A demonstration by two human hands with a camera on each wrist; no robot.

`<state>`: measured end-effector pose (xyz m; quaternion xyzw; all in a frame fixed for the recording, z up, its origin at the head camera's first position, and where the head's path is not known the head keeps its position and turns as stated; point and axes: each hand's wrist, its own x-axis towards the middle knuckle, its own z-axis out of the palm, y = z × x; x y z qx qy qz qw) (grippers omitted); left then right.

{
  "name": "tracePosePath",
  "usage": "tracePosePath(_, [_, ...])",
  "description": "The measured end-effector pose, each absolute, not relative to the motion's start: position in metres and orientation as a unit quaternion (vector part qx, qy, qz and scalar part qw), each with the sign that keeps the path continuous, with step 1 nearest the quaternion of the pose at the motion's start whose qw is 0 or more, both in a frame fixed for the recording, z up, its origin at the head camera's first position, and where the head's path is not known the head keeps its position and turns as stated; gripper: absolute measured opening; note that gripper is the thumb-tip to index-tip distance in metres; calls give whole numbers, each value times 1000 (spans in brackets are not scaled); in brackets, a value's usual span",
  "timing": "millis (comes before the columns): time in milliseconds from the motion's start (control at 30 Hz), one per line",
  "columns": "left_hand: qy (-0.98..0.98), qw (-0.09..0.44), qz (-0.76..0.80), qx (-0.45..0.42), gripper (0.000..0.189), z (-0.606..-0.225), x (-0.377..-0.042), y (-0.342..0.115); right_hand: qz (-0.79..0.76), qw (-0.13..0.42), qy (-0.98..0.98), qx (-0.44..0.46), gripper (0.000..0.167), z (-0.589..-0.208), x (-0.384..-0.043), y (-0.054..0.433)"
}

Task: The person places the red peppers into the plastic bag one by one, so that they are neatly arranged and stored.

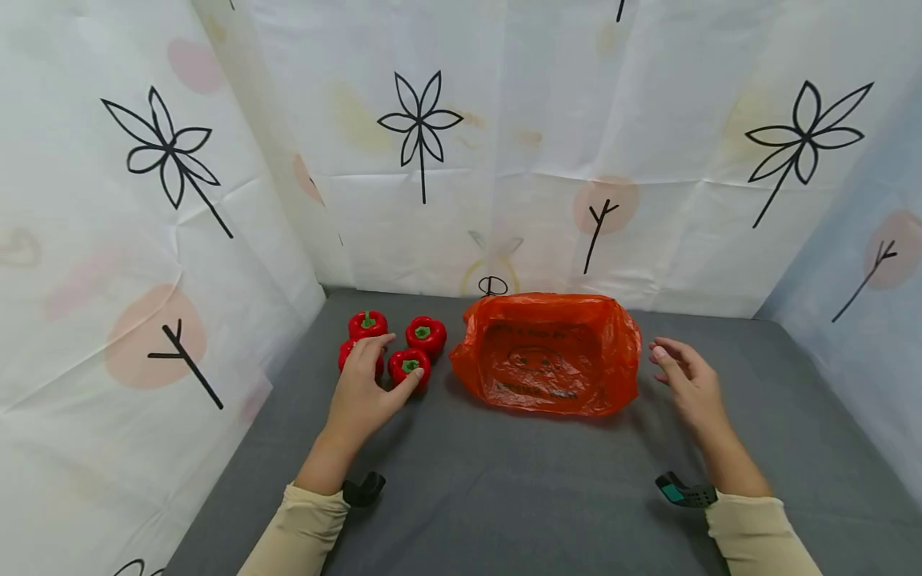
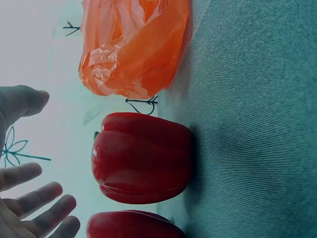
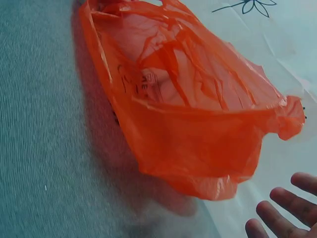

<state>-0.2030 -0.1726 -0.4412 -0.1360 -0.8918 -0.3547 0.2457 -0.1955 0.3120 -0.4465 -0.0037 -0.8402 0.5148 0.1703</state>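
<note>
Several red bell peppers (image 1: pixel 426 336) stand in a cluster at the left of the table, one partly hidden by my left hand (image 1: pixel 363 392). That hand hovers over the nearest bell pepper (image 1: pixel 408 368) with thumb and fingers spread. In the left wrist view the fingers are apart from the bell pepper (image 2: pixel 143 158) and hold nothing. An orange plastic bag (image 1: pixel 540 360) stands with its mouth spread wide and printing visible inside. My right hand (image 1: pixel 693 388) is just right of the bag, fingers loosely bent; the right wrist view shows a gap between fingertips and bag (image 3: pixel 198 144).
A grey cloth (image 1: pixel 504 496) covers the table. White fabric with black flower and twig drawings hangs as a wall (image 1: pixel 497 144) behind and at both sides. The bag stands close to the back wall, right of the peppers. Each wrist carries a dark band (image 1: pixel 363 490).
</note>
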Motion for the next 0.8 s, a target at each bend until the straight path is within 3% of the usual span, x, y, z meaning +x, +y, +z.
tracePosePath(800, [-888, 180, -417, -65, 68, -455, -195, -173, 599, 126, -790, -34, 57, -440, -205, 293])
